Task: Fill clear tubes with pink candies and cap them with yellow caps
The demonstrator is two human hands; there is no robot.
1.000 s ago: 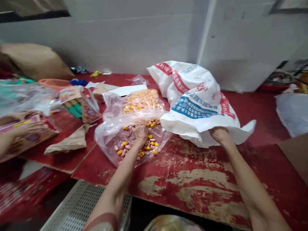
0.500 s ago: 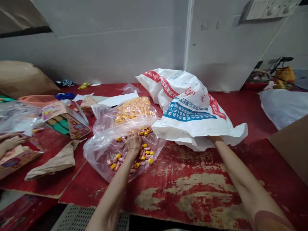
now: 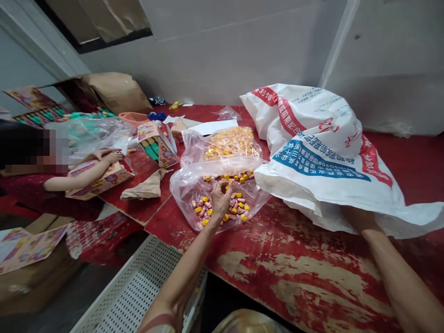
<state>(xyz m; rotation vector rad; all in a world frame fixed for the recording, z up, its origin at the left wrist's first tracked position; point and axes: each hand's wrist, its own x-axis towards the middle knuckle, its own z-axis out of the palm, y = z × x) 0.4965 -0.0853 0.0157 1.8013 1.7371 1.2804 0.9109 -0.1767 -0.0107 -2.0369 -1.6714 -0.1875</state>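
Two hands apart: left hand (image 3: 220,200) inside clear bag (image 3: 194,178) on tabletop (image 3: 277,263), grip closed on sweets (image 3: 237,206); right hand (image 3: 359,217) under white sack (image 3: 322,152), grip hidden, cannot tell.

Yellow-and-pink candies (image 3: 222,208), scuffed red table (image 3: 294,273)
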